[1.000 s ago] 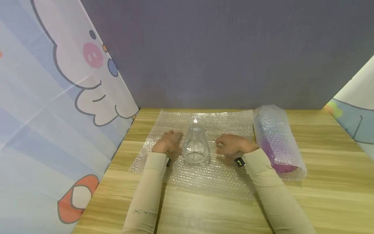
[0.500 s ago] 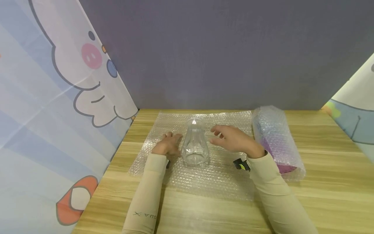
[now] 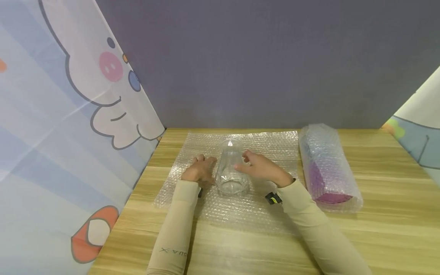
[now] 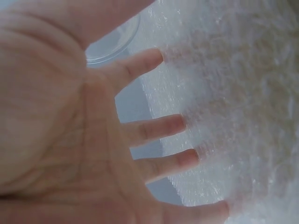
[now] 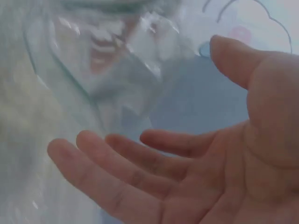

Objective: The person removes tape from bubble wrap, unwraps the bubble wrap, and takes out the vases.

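A clear faceted glass vase [image 3: 229,168] is on a sheet of bubble wrap [image 3: 271,141], its narrower end at the back and its wider end toward me. My left hand [image 3: 201,169] is just left of the vase; in the left wrist view its fingers [image 4: 154,128] are spread, with tips at the bubble wrap. My right hand [image 3: 262,167] comes in from the right, thumb apart from the gently bent fingers [image 5: 126,163]. Its thumb tip overlaps the vase in the head view. Neither hand grips the vase.
A bubble-wrapped bundle [image 3: 328,172], with purple showing through, lies to the right of the sheet. Everything rests on a wood-grain table [image 3: 233,252]. A dark grey panel [image 3: 261,65] stands behind, and a printed cartoon curtain [image 3: 62,152] hangs at the left.
My right hand has opened from a loosely curled pose, lifted, and moved left up to the vase. The left hand stays beside the vase, nearly still.
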Available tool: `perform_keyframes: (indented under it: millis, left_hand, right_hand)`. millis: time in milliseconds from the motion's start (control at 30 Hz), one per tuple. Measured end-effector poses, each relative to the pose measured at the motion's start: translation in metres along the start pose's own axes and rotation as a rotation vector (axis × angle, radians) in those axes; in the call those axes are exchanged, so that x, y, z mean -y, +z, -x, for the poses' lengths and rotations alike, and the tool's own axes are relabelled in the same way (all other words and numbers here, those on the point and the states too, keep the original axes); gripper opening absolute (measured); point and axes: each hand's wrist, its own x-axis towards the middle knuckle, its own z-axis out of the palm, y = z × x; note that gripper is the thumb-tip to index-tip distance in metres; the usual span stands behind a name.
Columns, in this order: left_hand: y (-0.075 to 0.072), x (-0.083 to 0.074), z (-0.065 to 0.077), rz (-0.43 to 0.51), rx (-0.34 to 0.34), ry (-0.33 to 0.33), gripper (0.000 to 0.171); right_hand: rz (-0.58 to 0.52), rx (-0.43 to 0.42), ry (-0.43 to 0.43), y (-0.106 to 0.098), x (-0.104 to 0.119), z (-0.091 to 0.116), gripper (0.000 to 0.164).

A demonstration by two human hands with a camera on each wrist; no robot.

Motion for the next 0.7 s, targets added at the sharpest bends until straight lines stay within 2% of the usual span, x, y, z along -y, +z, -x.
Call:
perform_keyframes:
  millis: [167, 367, 533, 600, 700]
  left_hand:
    - [0.001, -0.001, -0.001, -0.008, -0.002, -0.02, 0.107]
    - [0.003, -0.001, -0.003, -0.014, 0.009, -0.032, 0.11]
    - [0.002, 0.0, -0.004, -0.039, 0.006, -0.026, 0.113]
    - [0.002, -0.001, -0.005, -0.044, 0.006, -0.025, 0.112]
    - [0.001, -0.002, -0.005, -0.047, 0.005, -0.018, 0.111]
  right_hand:
    - [-0.062, -0.007, 0.04, 0.014, 0.002, -0.006, 0.087]
    - [-0.139, 0.032, 0.095, 0.026, -0.001, -0.014, 0.096]
    - [-0.336, 0.088, 0.147, 0.032, -0.008, -0.02, 0.1]
    - [-0.419, 0.122, 0.152, 0.033, -0.011, -0.022, 0.098]
    - [-0.482, 0.159, 0.133, 0.034, -0.015, -0.022, 0.089]
